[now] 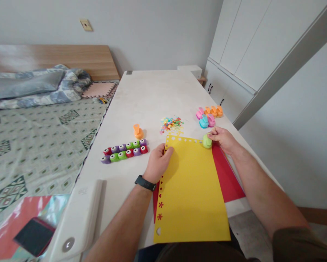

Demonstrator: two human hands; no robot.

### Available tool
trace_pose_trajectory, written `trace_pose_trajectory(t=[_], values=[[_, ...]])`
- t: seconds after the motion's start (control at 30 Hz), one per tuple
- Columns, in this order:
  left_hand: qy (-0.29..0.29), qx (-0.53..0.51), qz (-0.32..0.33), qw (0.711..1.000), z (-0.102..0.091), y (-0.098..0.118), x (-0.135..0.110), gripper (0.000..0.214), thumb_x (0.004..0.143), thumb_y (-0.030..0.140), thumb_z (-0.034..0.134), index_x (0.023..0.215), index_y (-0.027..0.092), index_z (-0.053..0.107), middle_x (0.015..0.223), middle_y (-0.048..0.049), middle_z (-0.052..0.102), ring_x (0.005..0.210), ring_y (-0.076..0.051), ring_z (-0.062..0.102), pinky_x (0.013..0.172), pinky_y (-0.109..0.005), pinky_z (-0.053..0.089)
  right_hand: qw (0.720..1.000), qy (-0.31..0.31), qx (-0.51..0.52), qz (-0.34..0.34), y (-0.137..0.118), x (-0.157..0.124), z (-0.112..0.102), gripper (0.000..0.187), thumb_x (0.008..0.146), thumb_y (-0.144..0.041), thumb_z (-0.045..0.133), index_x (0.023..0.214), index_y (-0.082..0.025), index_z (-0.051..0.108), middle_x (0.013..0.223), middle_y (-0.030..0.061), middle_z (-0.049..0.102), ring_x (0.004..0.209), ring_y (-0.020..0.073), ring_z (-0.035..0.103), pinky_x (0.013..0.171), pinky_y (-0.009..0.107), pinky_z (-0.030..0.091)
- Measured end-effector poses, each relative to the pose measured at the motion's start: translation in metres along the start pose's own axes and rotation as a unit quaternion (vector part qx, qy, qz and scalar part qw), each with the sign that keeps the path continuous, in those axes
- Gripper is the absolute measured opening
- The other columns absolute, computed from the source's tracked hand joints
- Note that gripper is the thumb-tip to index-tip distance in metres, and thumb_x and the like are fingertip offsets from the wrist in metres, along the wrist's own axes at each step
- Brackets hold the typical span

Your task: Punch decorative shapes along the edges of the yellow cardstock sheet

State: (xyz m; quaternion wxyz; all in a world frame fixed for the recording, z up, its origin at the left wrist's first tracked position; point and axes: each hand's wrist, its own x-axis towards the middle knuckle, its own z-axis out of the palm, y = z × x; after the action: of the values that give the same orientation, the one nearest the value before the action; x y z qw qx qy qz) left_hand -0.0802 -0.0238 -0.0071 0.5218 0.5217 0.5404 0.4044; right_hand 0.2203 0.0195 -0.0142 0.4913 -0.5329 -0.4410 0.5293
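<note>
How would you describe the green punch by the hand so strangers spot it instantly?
On the white table, find the yellow sheet. At its top edge, beside the right hand, sits a pale green craft punch, the only punch touching the paper.

Way too tiny to make out the paper confetti point(171, 124) shapes, and mostly hidden under the yellow paper point(190, 193), that red sheet point(227, 174) too.

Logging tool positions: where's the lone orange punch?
The orange craft punch stands left of centre in the head view, just beyond the double row of small punches and left of the paper cutouts.
</note>
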Motion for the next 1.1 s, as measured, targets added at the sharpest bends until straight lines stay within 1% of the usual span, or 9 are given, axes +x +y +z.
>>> trace_pose_trajectory(t=[0.17,0.27,0.37,0.5,0.63,0.73,0.83,0.93,1.1], values=[[0.003,-0.006,-0.004,1.0,0.0,0.002,-0.001,0.028,0.08,0.047,0.069,0.078,0.019,0.062,0.059,0.0037,0.056,0.051,-0.012,0.049,0.047,-0.022,0.034,1.0,-0.004,-0.019,-0.015,0.002,0.0,-0.001,0.055,0.063,-0.036,0.089,0.07,-0.023,0.036,0.072,-0.0036,0.058,0.066,0.0153,0.052,0.066,0.03,0.04],[0.002,0.0,0.004,1.0,0.0,0.002,-0.001,0.028,0.081,0.046,0.068,0.078,0.02,0.061,0.059,0.0038,0.056,0.051,-0.012,0.049,0.047,-0.022,0.034,0.999,-0.003,-0.044,-0.024,0.004,0.002,-0.002,0.043,0.066,-0.036,0.087,0.075,-0.023,0.047,0.072,-0.0037,0.059,0.066,0.016,0.053,0.066,0.03,0.04],[0.002,0.006,0.007,1.0,0.0,0.003,-0.001,0.027,0.081,0.046,0.068,0.077,0.02,0.061,0.058,0.004,0.055,0.051,-0.012,0.048,0.048,-0.022,0.034,0.998,-0.001,-0.055,-0.023,0.003,0.001,-0.002,0.034,0.067,-0.035,0.085,0.087,-0.023,0.06,0.074,-0.0033,0.062,0.067,0.0167,0.055,0.068,0.031,0.04],[0.002,0.006,0.0,1.0,0.0,0.003,-0.002,0.027,0.08,0.046,0.068,0.077,0.02,0.061,0.058,0.0041,0.055,0.051,-0.013,0.049,0.048,-0.023,0.035,0.997,-0.017,-0.072,-0.014,-0.002,-0.002,-0.001,0.039,0.072,-0.036,0.079,0.108,-0.023,0.07,0.081,-0.0011,0.067,0.073,0.019,0.059,0.073,0.034,0.042],[-0.002,0.004,-0.004,1.0,0.0,0.004,-0.002,0.027,0.081,0.046,0.067,0.079,0.02,0.062,0.059,0.0039,0.056,0.052,-0.013,0.05,0.049,-0.023,0.036,0.99,-0.027,-0.134,-0.027,-0.001,-0.003,0.001,0.032,0.078,-0.041,0.072,0.102,-0.02,0.077,0.087,0.0016,0.07,0.078,0.0197,0.059,0.075,0.034,0.043],[-0.003,0.002,-0.004,1.0,0.0,0.003,-0.002,0.027,0.081,0.046,0.067,0.079,0.02,0.062,0.06,0.0036,0.057,0.052,-0.013,0.05,0.048,-0.023,0.036,0.984,-0.027,-0.171,-0.045,0.002,-0.003,0.004,0.031,0.083,-0.044,0.067,0.1,-0.021,0.078,0.085,0.0018,0.069,0.077,0.0199,0.058,0.073,0.033,0.044],[-0.003,0.004,0.001,1.0,0.0,0.003,-0.002,0.026,0.081,0.045,0.067,0.079,0.02,0.061,0.06,0.0035,0.057,0.052,-0.013,0.05,0.049,-0.023,0.036,0.98,-0.01,-0.193,-0.048,0.002,-0.005,0.008,0.028,0.082,-0.045,0.066,0.095,-0.023,0.077,0.08,0.0014,0.069,0.072,0.0204,0.058,0.069,0.033,0.044],[-0.001,0.003,-0.003,1.0,0.0,0.004,-0.003,0.027,0.08,0.046,0.068,0.078,0.02,0.06,0.059,0.0038,0.055,0.053,-0.013,0.05,0.049,-0.023,0.035,0.978,0.003,-0.204,-0.035,-0.001,-0.008,0.012,0.027,0.08,-0.047,0.067,0.091,-0.024,0.076,0.076,0.0012,0.068,0.07,0.0209,0.058,0.065,0.033,0.044],[0.004,-0.001,-0.014,1.0,0.0,0.006,-0.002,0.027,0.078,0.046,0.069,0.077,0.021,0.059,0.058,0.0038,0.054,0.054,-0.014,0.052,0.049,-0.023,0.034,0.978,0.009,-0.204,-0.035,-0.005,-0.01,0.013,0.029,0.077,-0.049,0.069,0.09,-0.024,0.074,0.079,0.0016,0.068,0.074,0.022,0.058,0.067,0.033,0.045]])
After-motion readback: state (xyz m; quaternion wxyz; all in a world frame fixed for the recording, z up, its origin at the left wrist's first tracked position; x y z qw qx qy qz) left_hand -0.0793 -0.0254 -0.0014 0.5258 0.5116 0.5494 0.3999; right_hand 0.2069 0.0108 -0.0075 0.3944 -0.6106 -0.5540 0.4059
